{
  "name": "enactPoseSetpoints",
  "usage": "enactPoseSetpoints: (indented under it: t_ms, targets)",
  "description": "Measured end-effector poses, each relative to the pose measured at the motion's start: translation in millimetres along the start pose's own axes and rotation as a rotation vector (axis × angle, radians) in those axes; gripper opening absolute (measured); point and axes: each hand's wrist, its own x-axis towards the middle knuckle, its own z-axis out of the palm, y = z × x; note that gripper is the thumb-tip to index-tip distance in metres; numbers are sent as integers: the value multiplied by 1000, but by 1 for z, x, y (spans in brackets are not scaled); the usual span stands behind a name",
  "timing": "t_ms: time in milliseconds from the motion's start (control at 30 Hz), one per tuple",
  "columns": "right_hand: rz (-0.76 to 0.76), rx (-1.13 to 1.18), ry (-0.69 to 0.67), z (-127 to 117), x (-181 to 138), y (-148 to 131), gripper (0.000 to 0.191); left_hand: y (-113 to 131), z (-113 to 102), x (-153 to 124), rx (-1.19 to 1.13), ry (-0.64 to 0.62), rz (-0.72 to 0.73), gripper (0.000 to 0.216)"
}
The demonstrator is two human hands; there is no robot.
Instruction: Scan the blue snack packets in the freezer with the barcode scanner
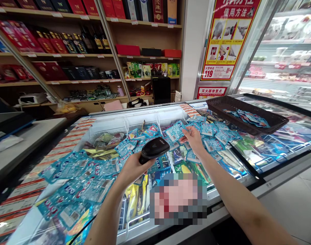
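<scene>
Gently pinched between thumb and fingers, the corner of a blue packet (pixel 175 132) sits in the right hand (pixel 194 137), while the left hand (pixel 135 168) is wrapped around the grip of a black scanner (pixel 155 148). To scan well, the packet's face should be kept flat, its film smooth and the fingertips off the printed code; whether that code faces the scanner, I cannot tell. The held packet extends left from the right hand's fingertips, just beyond the scanner's head. Around and below that hand, loose packets (pixel 213 143) overlap on the freezer (pixel 135 111); another spread (pixel 81 187) lies left of the left hand. Farther right, a brown basket (pixel 279 128) holds more.
</scene>
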Motion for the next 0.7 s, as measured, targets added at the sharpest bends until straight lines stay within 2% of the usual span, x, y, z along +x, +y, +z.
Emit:
enactPoseSetpoints:
  t_ms: [167,367,500,600,667,700]
  targets:
    - [-41,-83,116,-14,10,1,46,-6,-2,2,-39,38,-16,35]
    - [-132,-261,316,-52,24,-1,49,-11,-3,4,-17,94,-5,34]
    - [-212,-679,501,-77,26,-3,43,-10,-1,5,-19,87,-7,33]
    - [-277,-1039,625,-80,23,-5,38,-10,-1,5,-10,88,-15,34]
    - [-299,-1168,584,-71,19,-8,37,-10,-1,5,-7,104,-35,35]
    - [-311,-1198,510,-64,17,-8,35,-10,-2,5,-8,115,-47,35]
